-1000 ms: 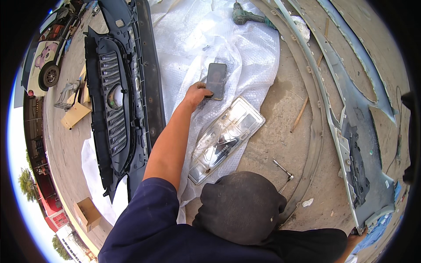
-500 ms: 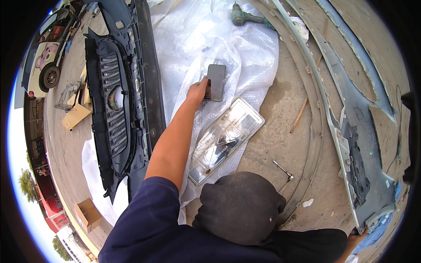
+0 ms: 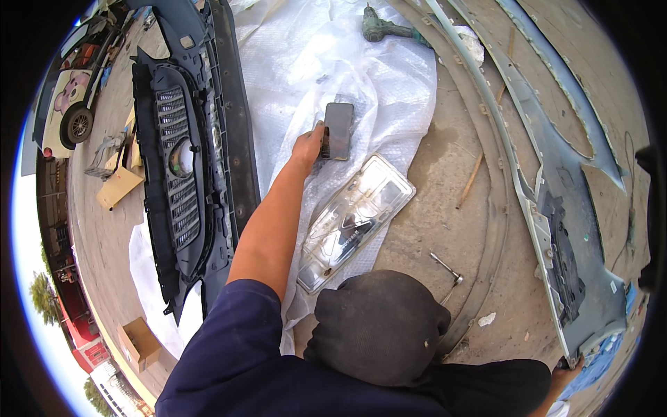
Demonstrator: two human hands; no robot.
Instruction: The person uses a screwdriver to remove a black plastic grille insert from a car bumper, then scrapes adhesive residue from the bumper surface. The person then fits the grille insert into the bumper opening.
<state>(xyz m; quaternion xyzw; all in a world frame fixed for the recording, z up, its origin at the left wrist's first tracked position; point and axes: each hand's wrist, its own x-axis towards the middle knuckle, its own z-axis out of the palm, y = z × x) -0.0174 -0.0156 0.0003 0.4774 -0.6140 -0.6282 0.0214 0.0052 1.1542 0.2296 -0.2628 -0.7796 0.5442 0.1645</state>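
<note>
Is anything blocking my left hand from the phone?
Nothing visible: the left hand is directly on the phone's left edge, with the white bubble wrap beneath, not between them.

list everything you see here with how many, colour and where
phone: one, dark, upper middle
case: one, clear and silvery, centre
bubble wrap: at least one sheet, white, middle
grille assembly: one, black and grey, left
drill: one, dark green, top
curved panel: at least one, blue-grey, right
metal tool: one, silvery, right of case
stick: at least one, brown, right of centre
cardboard boxes: at least two, brown, left
vehicle: one, cream and dark, upper left
cap-like shape: one, dark, lower middle
sleeves: two, dark, lower edge
left hand: one, bare, at phone
right hand: one, bare, at panel's lower end
</note>
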